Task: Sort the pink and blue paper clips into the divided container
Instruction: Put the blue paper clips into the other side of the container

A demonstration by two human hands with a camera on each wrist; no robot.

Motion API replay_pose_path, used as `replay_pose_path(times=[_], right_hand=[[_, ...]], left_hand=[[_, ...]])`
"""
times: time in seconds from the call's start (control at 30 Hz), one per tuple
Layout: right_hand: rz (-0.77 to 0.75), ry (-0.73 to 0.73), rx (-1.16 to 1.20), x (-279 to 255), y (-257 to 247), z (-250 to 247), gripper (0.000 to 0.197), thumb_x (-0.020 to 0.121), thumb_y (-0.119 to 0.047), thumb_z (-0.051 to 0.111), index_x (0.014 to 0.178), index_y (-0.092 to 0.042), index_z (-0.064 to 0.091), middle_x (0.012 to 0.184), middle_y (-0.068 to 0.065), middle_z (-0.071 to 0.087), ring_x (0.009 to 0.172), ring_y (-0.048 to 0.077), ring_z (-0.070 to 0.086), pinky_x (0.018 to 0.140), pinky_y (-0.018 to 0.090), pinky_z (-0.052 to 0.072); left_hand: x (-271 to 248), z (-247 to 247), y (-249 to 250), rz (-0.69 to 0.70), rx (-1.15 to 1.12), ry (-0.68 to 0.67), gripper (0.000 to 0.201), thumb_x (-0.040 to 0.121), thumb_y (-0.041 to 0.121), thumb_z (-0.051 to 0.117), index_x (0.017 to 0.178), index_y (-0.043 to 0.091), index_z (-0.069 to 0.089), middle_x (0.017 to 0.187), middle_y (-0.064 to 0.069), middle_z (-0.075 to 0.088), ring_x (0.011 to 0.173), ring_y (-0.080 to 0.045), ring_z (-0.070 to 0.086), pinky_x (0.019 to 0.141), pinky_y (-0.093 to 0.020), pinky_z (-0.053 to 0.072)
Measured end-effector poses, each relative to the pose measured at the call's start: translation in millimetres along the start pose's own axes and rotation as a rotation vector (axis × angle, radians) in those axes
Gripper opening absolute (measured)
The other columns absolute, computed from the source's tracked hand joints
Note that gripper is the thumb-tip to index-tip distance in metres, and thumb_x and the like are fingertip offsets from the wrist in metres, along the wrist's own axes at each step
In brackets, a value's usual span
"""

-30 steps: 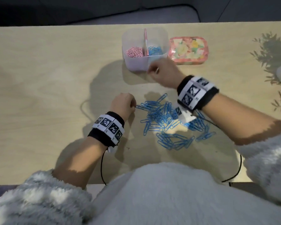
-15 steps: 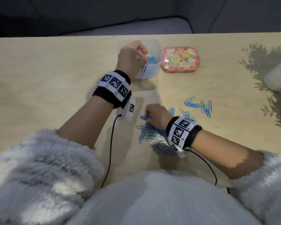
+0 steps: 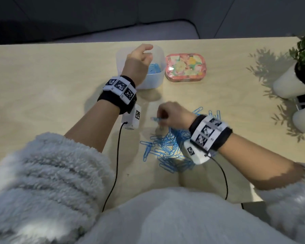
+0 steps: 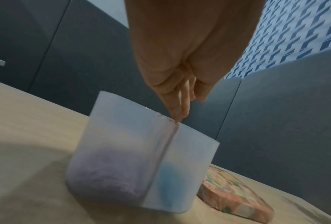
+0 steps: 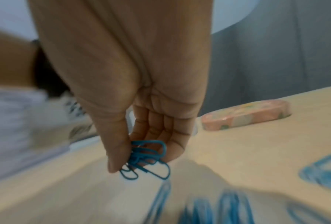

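Right wrist view: the thumb and fingertips point(image 5: 118, 156) of the right hand point(image 5: 141, 94) are curled together round a small bunch of blue paper clips point(image 5: 147, 157), several loops hanging free below the pinch and clear of the table point(image 5: 247, 144). From the head camera the same hand point(image 3: 173, 114) sits raised just above the near edge of the loose heap of blue clips point(image 3: 167, 152), which lies spread on the tabletop partly under the right wrist band point(image 3: 209, 132), with a few stray clips beyond it. The left hand point(image 3: 139, 59) is over the divided container point(image 3: 157, 74); in the left wrist view its fingers point(image 4: 178, 109) point straight down, close together and relaxed, their tips just at the top of the pinkish divider point(image 4: 166, 150), and no clip can be seen between them. Through the translucent wall point(image 4: 103, 144) a pale pink mass fills the bottom of the left compartment, and a blue mass point(image 4: 168, 177) lies in the right compartment, where the head view also shows blue clips in the container beside the wrist. A flat pink floral tin point(image 3: 185, 67) lies just to the right of the container, close but whether touching I cannot tell. Two white pots point(image 3: 289, 83) with a green plant stand at the table's far right edge
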State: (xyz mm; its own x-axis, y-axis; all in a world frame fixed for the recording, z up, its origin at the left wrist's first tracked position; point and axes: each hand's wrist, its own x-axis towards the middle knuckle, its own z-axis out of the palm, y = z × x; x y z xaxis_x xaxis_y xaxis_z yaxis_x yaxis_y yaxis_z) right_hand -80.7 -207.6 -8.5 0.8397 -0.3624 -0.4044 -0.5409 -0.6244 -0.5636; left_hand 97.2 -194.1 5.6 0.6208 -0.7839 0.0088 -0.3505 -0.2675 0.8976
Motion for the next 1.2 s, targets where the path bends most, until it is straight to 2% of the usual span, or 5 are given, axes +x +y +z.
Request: replay_pose_path(times=[0.27, 0.6, 0.77, 1.0, 1.2], right_hand=[[0.095, 0.344, 0.361, 74.3, -20.0, -95.2, 0.033, 0.073, -0.009, 0.075, 0.059, -0.022, 0.047, 0.059, -0.004, 0.05, 0.034, -0.004, 0.047, 0.044, 0.014, 0.038], [0.113, 0.553, 0.239, 95.5, -24.7, -88.8, 0.021, 0.082, -0.016, 0.064, 0.1, -0.004, 0.065, 0.095, 0.003, 0.061, 0.088, 0.011, 0.054, 0.081, 0.022, 0.048], [0.096, 0.327, 0.092, 32.6, 15.5, -49.1, 0.015, 0.084, -0.015, 0.053, 0.078, -0.005, 0.062, 0.078, 0.016, 0.062, 0.067, 0.023, 0.053, 0.068, 0.039, 0.046], [0.583, 0.532, -0.217, -41.4, 119.1, -7.7, 0.036, 0.091, -0.026, 0.041, 0.115, -0.002, 0.055, 0.122, 0.026, 0.049, 0.115, 0.045, 0.041, 0.091, 0.051, 0.041], [0.333, 0.39, -0.316, -51.6, 81.8, 36.6, 0.035, 0.088, -0.016, 0.047, 0.121, -0.005, 0.051, 0.125, 0.02, 0.047, 0.112, 0.04, 0.042, 0.088, 0.046, 0.043]], left_hand=[[-88.0, -27.4, -42.9, -0.042, 0.197, -0.15, 0.019, 0.086, 0.01, 0.058, 0.104, 0.006, 0.062, 0.109, -0.012, 0.066, 0.101, -0.022, 0.061, 0.086, -0.029, 0.049], [-169.1, -24.2, -65.6, 0.053, 0.467, -0.496, 0.073, 0.056, 0.064, 0.056, 0.107, 0.013, 0.062, 0.101, -0.009, 0.06, 0.094, -0.025, 0.055, 0.087, -0.026, 0.036], [-179.7, -12.0, -69.4, 0.005, 0.516, -0.563, 0.053, 0.062, 0.031, 0.081, 0.106, 0.012, 0.061, 0.105, -0.01, 0.055, 0.096, -0.027, 0.051, 0.089, -0.036, 0.043], [-171.8, -5.9, -68.9, 0.04, 0.517, -0.503, 0.018, 0.08, 0.008, 0.064, 0.097, 0.003, 0.066, 0.096, -0.019, 0.062, 0.09, -0.033, 0.06, 0.079, -0.033, 0.043], [-171.6, 16.1, -57.8, 0.064, 0.498, -0.494, 0.028, 0.079, 0.024, 0.069, 0.1, 0.007, 0.062, 0.094, -0.015, 0.058, 0.086, -0.03, 0.058, 0.079, -0.035, 0.045]])
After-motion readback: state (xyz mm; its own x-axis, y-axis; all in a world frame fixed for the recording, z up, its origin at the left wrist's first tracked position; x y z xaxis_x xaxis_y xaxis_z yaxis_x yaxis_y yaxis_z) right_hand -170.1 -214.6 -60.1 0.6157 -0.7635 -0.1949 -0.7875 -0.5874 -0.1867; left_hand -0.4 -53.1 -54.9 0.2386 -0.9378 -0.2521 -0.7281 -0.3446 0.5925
